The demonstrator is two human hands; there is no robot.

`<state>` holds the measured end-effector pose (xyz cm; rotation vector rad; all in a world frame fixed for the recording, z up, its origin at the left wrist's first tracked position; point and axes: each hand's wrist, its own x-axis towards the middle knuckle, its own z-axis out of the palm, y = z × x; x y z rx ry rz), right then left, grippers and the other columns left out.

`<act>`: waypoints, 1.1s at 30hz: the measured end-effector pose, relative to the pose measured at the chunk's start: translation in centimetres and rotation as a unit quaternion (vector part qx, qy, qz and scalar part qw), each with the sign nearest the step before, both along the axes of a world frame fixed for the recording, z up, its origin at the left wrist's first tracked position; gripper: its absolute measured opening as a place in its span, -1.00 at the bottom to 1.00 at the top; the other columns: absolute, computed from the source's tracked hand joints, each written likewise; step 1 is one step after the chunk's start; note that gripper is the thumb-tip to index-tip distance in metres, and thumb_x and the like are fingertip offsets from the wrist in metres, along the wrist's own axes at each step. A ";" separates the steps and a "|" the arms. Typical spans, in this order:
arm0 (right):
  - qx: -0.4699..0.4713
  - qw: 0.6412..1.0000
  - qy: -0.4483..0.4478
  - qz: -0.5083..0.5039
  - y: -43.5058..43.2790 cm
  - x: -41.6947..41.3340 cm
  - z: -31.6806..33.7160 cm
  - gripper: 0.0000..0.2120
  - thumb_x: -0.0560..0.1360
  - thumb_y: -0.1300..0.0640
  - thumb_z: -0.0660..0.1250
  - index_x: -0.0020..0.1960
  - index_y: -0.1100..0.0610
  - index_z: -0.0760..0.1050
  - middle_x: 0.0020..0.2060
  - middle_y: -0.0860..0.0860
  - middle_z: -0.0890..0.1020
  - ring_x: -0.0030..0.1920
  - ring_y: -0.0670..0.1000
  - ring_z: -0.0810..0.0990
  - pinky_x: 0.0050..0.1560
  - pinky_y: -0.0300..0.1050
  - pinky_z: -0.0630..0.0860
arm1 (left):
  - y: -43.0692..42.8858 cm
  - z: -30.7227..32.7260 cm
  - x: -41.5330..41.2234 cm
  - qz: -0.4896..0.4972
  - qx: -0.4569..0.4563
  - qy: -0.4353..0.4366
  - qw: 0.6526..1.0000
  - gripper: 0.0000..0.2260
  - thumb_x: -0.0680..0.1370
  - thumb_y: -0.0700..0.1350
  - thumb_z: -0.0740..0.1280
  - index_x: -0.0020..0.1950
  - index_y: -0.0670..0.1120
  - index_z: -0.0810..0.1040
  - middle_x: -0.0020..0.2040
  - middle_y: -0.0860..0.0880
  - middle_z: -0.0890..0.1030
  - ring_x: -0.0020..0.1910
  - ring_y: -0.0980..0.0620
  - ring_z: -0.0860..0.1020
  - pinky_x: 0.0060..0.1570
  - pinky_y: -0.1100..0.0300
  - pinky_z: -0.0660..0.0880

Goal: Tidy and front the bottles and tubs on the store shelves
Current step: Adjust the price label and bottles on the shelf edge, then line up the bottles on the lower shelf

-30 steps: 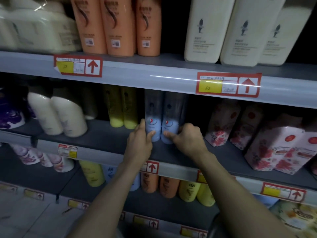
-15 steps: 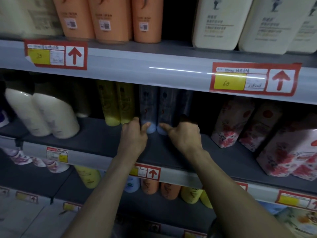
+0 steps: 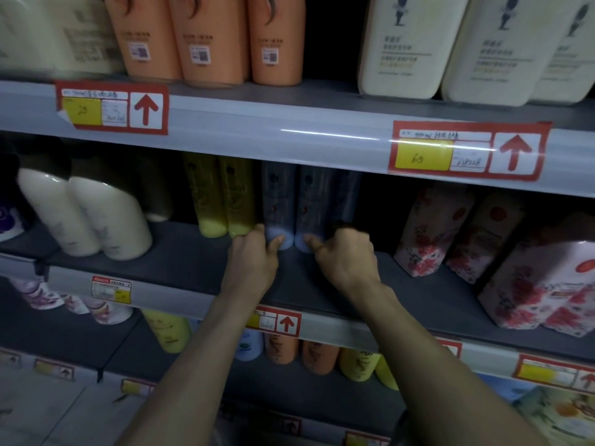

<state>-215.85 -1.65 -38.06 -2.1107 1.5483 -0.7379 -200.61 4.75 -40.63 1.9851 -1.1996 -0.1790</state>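
We reach both bare arms into the middle shelf (image 3: 180,265), where two blue bottles stand upright side by side, well back from the front edge and touching each other. Our left hand (image 3: 254,257) grips the left blue bottle (image 3: 278,201) at its base: the thumb lies across the pale front of the foot and the fingers curl in round its left side, into the narrow gap next to the yellow bottles (image 3: 222,194). Our right hand (image 3: 346,259) holds the right blue bottle (image 3: 311,204) the same way, thumb pointing left onto the front of the foot and fingers curled round its right side, where we cannot see their tips. Both hands sit low, so the bottles rise above the knuckles into the shadow under the upper shelf.

A third blue bottle (image 3: 347,194) stands darker just behind and to the right of the pair. Left of the yellow bottles lean the white bottles (image 3: 80,217), and to the right, apart from our right hand, stand the flowered cartons (image 3: 428,233). Above, orange bottles (image 3: 209,40) and cream bottles (image 3: 409,46) line the upper shelf, and a red price tag (image 3: 277,323) shows on the shelf edge between our forearms
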 end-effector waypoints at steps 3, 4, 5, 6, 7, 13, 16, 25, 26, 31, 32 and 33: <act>0.002 1.000 0.005 0.013 0.5 -0.5 0.0 -0.55 0.52 -0.25 0.41 -0.11 0.17 0.52 -0.08 0.18 0.66 -0.01 0.28 0.64 -0.08 0.05 0.60 | 0.4 0.0 -0.1 0.011 0.004 -0.010 1.000 -0.75 0.62 0.13 0.29 0.07 -0.04 0.56 0.00 -0.14 0.64 0.08 -0.23 0.59 0.06 -0.12 0.59; 0.003 1.000 0.003 0.020 0.8 -0.7 0.0 -0.56 0.52 -0.24 0.41 -0.06 0.17 0.55 -0.07 0.17 0.67 0.00 0.27 0.64 -0.05 0.08 0.62 | 0.8 0.2 -0.3 0.017 0.007 -0.012 1.000 -0.76 0.61 0.12 0.29 0.10 -0.03 0.56 0.02 -0.14 0.64 0.08 -0.22 0.59 0.08 -0.11 0.59; 0.004 1.000 -0.001 0.028 1.0 -1.1 0.0 -0.57 0.52 -0.23 0.41 -0.01 0.16 0.57 -0.06 0.16 0.67 0.02 0.26 0.65 -0.03 0.09 0.63 | 1.1 0.5 -0.5 0.020 0.005 -0.018 1.000 -0.77 0.61 0.09 0.30 0.13 -0.03 0.57 0.03 -0.15 0.64 0.10 -0.23 0.59 0.09 -0.11 0.59; 0.003 0.999 -0.005 0.038 1.2 -1.5 0.0 -0.59 0.52 -0.21 0.42 0.05 0.15 0.60 -0.04 0.15 0.68 0.04 0.25 0.65 0.00 0.10 0.64 | 1.5 0.9 -0.8 0.026 0.004 -0.022 0.999 -0.78 0.61 0.07 0.30 0.14 -0.03 0.59 0.03 -0.16 0.65 0.11 -0.24 0.59 0.09 -0.09 0.59; -0.001 0.999 -0.007 0.046 1.4 -2.0 0.0 -0.59 0.53 -0.19 0.42 0.11 0.15 0.61 -0.02 0.15 0.69 0.07 0.25 0.65 0.04 0.12 0.64 | 1.8 1.3 -1.1 0.026 -0.002 -0.027 0.999 -0.80 0.60 0.03 0.31 0.11 -0.04 0.63 -0.01 -0.16 0.66 0.09 -0.23 0.59 0.08 -0.07 0.58; -0.035 0.997 0.000 0.068 3.1 -7.0 1.7 -0.39 0.39 -0.37 0.25 0.21 0.04 0.62 -0.01 0.11 0.71 0.08 0.15 0.68 0.11 0.05 0.63 | 3.3 3.2 -5.3 -0.013 -0.013 -0.005 1.000 -0.76 0.53 -0.05 0.31 -0.31 -0.08 0.63 -0.38 -0.07 0.60 -0.25 -0.15 0.59 -0.21 -0.05 0.58; -0.045 0.996 0.024 0.071 3.9 -10.5 2.5 -0.62 0.44 -0.26 0.31 0.05 -0.02 0.63 -0.15 0.03 0.69 -0.05 0.07 0.68 -0.01 -0.05 0.61 | 3.3 3.7 -8.1 -0.095 -0.012 0.029 0.995 -0.73 0.44 0.09 0.24 -0.19 0.02 0.70 -0.36 0.02 0.67 -0.19 -0.06 0.68 -0.12 0.01 0.64; -0.024 0.996 0.080 0.018 3.7 -19.1 1.0 -0.73 0.40 -0.05 0.28 -0.36 0.10 0.41 -0.40 0.03 0.54 -0.19 0.21 0.66 -0.21 -0.01 0.53 | 3.1 3.5 -13.2 -0.160 -0.019 0.074 0.984 -0.78 0.57 -0.12 0.39 -0.27 0.06 0.65 -0.37 0.14 0.68 -0.35 0.13 0.67 -0.19 -0.06 0.67; -0.028 0.995 0.093 0.022 3.6 -19.8 0.6 -0.72 0.42 -0.01 0.30 -0.37 0.12 0.38 -0.41 0.04 0.53 -0.20 0.23 0.64 -0.23 0.00 0.50 | 3.0 3.6 -13.7 -0.155 -0.020 0.082 0.984 -0.78 0.57 -0.14 0.38 -0.26 0.04 0.66 -0.36 0.13 0.68 -0.35 0.12 0.67 -0.18 -0.07 0.67; -0.017 0.999 0.032 0.009 4.8 -22.6 1.2 -0.78 0.48 0.06 0.41 0.07 0.13 0.64 -0.06 0.09 0.74 0.04 0.16 0.68 0.03 -0.02 0.57 | 2.5 4.6 -17.2 -0.171 -0.035 0.085 0.981 -0.82 0.58 -0.17 0.37 -0.19 -0.01 0.69 -0.34 0.08 0.70 -0.35 0.14 0.68 -0.18 -0.02 0.69; 0.008 1.000 0.001 0.013 4.9 -22.8 1.7 -0.68 0.47 0.07 0.45 0.20 0.12 0.61 0.04 0.07 0.73 0.10 0.13 0.67 0.11 -0.05 0.57 | 2.1 4.8 -17.7 -0.180 -0.033 0.081 0.980 -0.84 0.58 -0.15 0.38 -0.16 -0.01 0.70 -0.34 0.09 0.70 -0.32 0.14 0.68 -0.18 0.00 0.69; 0.036 0.999 -0.028 0.019 4.9 -23.0 2.0 -0.57 0.46 0.05 0.48 0.30 0.10 0.56 0.12 0.02 0.71 0.16 0.10 0.65 0.17 -0.06 0.56 | 1.6 4.9 -18.2 -0.186 -0.027 0.076 0.979 -0.89 0.57 -0.12 0.40 -0.11 0.00 0.72 -0.31 0.08 0.71 -0.28 0.14 0.69 -0.14 0.02 0.69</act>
